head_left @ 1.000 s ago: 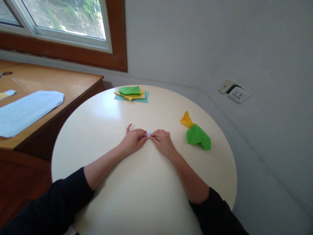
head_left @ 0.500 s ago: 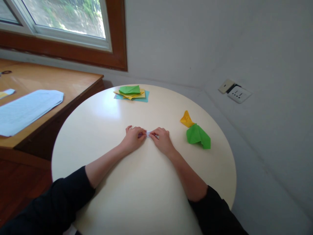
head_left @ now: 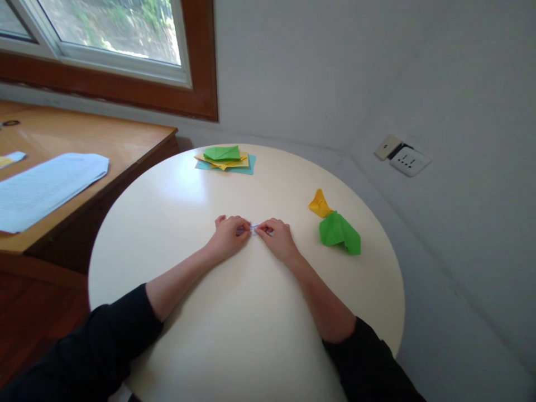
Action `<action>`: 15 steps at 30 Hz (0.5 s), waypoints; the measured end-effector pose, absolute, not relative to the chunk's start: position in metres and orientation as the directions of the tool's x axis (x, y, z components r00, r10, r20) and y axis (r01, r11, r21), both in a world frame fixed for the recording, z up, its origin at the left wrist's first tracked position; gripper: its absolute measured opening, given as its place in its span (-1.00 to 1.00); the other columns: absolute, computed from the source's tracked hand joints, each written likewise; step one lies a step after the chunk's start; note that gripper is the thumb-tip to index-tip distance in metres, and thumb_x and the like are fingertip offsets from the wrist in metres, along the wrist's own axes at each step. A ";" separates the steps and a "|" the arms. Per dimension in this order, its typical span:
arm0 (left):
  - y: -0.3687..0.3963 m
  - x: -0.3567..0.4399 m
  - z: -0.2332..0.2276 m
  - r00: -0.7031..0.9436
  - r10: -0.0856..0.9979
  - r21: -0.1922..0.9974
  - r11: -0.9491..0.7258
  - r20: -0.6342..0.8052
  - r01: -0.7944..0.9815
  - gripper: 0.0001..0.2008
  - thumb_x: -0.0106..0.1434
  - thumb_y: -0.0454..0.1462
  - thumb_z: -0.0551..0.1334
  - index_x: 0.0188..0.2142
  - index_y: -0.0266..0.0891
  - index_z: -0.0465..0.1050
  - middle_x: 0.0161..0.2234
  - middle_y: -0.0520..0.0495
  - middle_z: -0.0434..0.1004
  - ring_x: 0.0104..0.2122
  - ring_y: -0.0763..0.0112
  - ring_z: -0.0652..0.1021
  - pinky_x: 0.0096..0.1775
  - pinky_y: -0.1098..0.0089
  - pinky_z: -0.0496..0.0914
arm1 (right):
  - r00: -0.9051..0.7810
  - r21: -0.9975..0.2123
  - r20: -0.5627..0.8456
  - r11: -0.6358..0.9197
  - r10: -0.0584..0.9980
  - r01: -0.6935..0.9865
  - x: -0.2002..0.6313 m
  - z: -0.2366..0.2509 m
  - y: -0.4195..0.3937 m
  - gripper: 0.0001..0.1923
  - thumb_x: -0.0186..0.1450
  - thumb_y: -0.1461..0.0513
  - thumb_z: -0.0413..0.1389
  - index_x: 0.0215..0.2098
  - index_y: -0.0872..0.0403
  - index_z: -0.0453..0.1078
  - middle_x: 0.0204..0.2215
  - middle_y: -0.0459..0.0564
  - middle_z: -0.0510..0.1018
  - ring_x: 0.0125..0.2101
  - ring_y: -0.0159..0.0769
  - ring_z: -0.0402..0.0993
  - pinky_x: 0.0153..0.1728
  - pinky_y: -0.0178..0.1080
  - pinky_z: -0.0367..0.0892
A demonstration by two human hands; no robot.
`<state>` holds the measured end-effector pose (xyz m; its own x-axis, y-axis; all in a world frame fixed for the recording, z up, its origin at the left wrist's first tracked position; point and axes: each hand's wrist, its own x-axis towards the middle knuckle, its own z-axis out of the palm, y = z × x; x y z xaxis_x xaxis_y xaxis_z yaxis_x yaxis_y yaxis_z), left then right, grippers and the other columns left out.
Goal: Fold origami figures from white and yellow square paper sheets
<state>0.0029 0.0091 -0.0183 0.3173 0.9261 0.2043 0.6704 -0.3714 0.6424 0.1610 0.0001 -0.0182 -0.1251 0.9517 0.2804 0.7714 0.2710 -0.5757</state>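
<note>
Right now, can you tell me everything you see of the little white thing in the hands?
The white thing is small and pale with a faint bluish tint, and looks like folded paper. The left hand pinches one end, the right hand the other; they hide most of it. It is on or just above the table; I can't tell which.

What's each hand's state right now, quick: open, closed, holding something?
Left hand: closed, pinching a small whitish piece.
Right hand: closed, fingertips pinching the same piece from its right side.
</note>
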 end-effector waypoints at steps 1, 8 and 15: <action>0.009 0.003 -0.018 0.316 0.927 0.645 -0.369 0.202 0.670 -0.91 0.10 -0.29 0.12 -0.46 -0.20 0.38 -0.24 0.00 0.53 -0.19 0.30 0.47 0.03 0.03 0.01 | -0.125 -0.577 0.278 0.269 0.953 0.771 0.161 -0.018 0.000 -0.92 0.15 0.27 0.13 -0.50 0.07 0.44 -0.49 -0.08 0.51 -0.39 -0.35 0.38 -0.29 -0.27 0.21; 0.011 0.004 -0.021 0.301 0.931 0.637 -0.361 0.206 0.681 -0.92 0.09 -0.29 0.13 -0.45 -0.19 0.39 -0.25 0.00 0.54 -0.19 0.28 0.47 0.01 0.05 0.04 | -0.129 -0.567 0.264 0.262 0.956 0.781 0.160 -0.019 0.001 -0.93 0.14 0.28 0.15 -0.50 0.08 0.43 -0.48 -0.07 0.52 -0.39 -0.35 0.38 -0.29 -0.28 0.21; 0.012 0.004 -0.022 0.303 0.928 0.613 -0.372 0.219 0.697 -0.90 0.08 -0.29 0.11 -0.43 -0.19 0.39 -0.27 0.00 0.53 -0.21 0.31 0.47 0.00 0.07 0.06 | -0.131 -0.553 0.264 0.261 0.956 0.791 0.160 -0.020 0.002 -0.93 0.14 0.28 0.14 -0.51 0.07 0.42 -0.48 -0.08 0.52 -0.39 -0.35 0.37 -0.29 -0.28 0.20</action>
<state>0.0038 0.0121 -0.0220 0.3027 0.9276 0.2191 0.6965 -0.3722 0.6135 0.1603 0.0025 -0.0203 -0.1310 0.9557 0.2635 0.7914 0.2609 -0.5528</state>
